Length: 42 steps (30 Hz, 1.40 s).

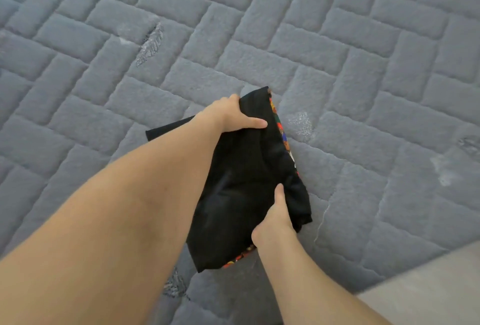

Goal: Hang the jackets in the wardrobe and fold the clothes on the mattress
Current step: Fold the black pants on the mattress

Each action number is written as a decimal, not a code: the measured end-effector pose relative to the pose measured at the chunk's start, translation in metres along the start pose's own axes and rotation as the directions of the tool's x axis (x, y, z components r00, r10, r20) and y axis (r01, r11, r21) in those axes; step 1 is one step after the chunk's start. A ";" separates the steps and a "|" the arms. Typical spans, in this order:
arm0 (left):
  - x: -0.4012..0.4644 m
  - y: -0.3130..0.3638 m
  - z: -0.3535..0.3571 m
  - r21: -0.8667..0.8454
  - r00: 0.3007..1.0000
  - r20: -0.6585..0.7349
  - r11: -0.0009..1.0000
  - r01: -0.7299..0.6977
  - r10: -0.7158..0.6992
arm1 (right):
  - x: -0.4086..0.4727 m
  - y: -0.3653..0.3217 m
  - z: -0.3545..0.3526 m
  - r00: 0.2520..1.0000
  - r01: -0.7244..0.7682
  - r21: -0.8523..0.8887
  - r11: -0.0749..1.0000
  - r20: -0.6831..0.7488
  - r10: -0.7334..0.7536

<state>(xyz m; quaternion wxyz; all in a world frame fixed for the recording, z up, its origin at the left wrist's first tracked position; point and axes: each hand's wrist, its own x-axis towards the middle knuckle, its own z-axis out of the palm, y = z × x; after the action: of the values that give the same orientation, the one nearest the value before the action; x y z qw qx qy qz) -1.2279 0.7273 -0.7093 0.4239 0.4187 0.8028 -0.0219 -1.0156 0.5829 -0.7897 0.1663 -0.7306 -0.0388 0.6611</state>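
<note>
The grey mattress (104, 70) fills almost the whole view, with a brick pattern sewn into its soft top and small leaf shapes here and there. A bare arm comes in from the near left and reaches up to the middle. At its end, the left hand (228, 116) grips the far end of a folded black cloth (241, 181). The thumb lies flat on top of the cloth, pointing right, and the other fingers are tucked under the edge, so they are hidden. The black cloth is in the middle of the mattress, folded into a long shape that runs from far to near. A strip of bright colours, red, orange and green, peeks out along its right edge and again at its near corner. A flat black piece sticks out to the left from under the left arm. A little to the right and nearer, the right hand (275, 223) holds the near right side of the cloth. Its thumb presses on top, pointing far, and its fingers curl under the cloth. At the near right corner is a plain pale grey floor (428, 293) past the edge of the mattress.
</note>
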 end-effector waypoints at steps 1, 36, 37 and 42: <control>0.004 0.001 0.006 0.029 1.000 -0.010 1.000 0.012 -0.012 | -0.009 -0.012 0.005 0.996 -0.031 0.081 0.996 -0.076 0.037; -0.668 0.504 0.016 -0.480 0.537 -0.167 0.407 -0.777 0.827 | -0.613 -0.147 -0.575 0.538 0.843 0.439 0.312 -0.693 -0.480; -0.691 0.519 0.031 -0.481 0.497 -0.158 0.373 -0.793 0.854 | -0.628 -0.137 -0.602 0.507 0.862 0.422 0.282 -0.719 -0.474; -0.803 0.584 0.102 -0.465 0.292 -0.080 0.224 -0.857 0.953 | -0.691 -0.081 -0.718 0.339 0.941 0.316 0.124 -0.854 -0.394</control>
<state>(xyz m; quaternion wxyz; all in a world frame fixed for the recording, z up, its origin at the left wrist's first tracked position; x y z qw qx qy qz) -0.5242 0.5414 -0.0265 0.5210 0.6993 0.3343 0.3575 -0.3843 0.3303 -0.0562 0.7748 -0.6089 -0.0359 0.1661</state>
